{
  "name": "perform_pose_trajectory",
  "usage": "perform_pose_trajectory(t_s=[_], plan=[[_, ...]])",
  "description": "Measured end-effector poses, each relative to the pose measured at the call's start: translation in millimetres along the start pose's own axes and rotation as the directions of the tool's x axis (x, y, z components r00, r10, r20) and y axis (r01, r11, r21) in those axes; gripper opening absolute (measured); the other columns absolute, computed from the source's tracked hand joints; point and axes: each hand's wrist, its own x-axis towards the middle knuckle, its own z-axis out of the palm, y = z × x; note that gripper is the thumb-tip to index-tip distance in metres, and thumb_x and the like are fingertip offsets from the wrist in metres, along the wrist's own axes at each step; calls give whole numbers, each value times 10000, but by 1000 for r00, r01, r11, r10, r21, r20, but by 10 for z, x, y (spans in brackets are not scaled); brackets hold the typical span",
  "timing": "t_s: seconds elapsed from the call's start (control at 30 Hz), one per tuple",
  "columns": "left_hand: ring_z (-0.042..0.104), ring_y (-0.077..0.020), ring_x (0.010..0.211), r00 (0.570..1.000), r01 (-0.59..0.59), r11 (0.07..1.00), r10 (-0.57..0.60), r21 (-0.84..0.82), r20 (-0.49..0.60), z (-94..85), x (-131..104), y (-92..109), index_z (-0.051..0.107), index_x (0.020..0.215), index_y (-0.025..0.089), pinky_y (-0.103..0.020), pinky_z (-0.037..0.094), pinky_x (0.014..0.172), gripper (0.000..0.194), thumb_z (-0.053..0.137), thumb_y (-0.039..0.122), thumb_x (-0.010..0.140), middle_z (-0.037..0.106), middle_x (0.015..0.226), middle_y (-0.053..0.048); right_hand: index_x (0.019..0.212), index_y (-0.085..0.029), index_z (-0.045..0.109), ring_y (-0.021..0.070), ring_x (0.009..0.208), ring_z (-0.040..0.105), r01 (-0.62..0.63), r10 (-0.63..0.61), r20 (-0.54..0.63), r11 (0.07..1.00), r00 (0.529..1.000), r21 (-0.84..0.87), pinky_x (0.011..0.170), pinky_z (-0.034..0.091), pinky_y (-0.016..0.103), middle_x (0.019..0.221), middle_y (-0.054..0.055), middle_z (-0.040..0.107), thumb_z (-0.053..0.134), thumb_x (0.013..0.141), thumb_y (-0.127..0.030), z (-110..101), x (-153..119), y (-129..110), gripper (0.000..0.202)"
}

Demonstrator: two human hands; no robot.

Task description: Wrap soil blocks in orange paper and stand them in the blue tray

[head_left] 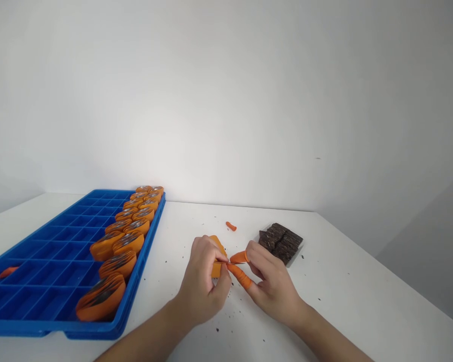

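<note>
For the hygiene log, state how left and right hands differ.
The right hand wears orange finger cots on thumb and index finger; the left hand shows none. The left hand lies nearer the blue tray; the right hand, the dark brown slabs. Both are in a pinching pose.

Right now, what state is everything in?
Left hand: fingertips together, any held piece unclear.
Right hand: thumb and one finger orange-covered, tips beside the left's.
Blue tray: partly filled.
Orange bundles: set along the tray's right side.
Orange packet: partly hidden by left hand.
Dark brown slabs: piled together.
White table: strewn with dark crumbs.
Orange tube: lying on table.
Orange piece: lying in tray.
</note>
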Motion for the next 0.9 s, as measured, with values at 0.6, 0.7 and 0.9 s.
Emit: perform_pose_trajectory(t_s=[0.6, 0.7, 0.9], plan=[[552, -237, 909, 1000, -18, 998, 18, 62, -5, -28, 47, 7, 570, 963, 234, -385, 461, 801, 277, 577, -6, 826, 602, 919, -33, 979, -210, 730, 141, 620, 476, -22, 22, 32, 1000, 999, 13, 523, 355, 286, 749, -2, 529, 644, 1080, -282, 0, -29, 33, 151], [564, -239, 916, 1000, -2, 997, 3, 76, -8, -32, 51, 15, 597, 955, 232, -384, 475, 799, 266, 598, 1, 825, 620, 921, -34, 970, -207, 723, 141, 624, 469, -24, 24, 27, 1000, 999, 6, 531, 354, 286, 738, -8, 512, 648, 1075, -281, 0, -34, 33, 149], [617, -249, 959, 1000, 5, 993, -5, 116, -1, -38, 58, -13, 735, 1051, 254, -412, 548, 830, 257, 607, 58, 947, 665, 984, -57, 963, -215, 709, 142, 616, 438, -100, 100, 25, 995, 995, -11, 538, 364, 285, 723, -23, 473, 635, 1071, -290, 2, -38, 54, 151]])
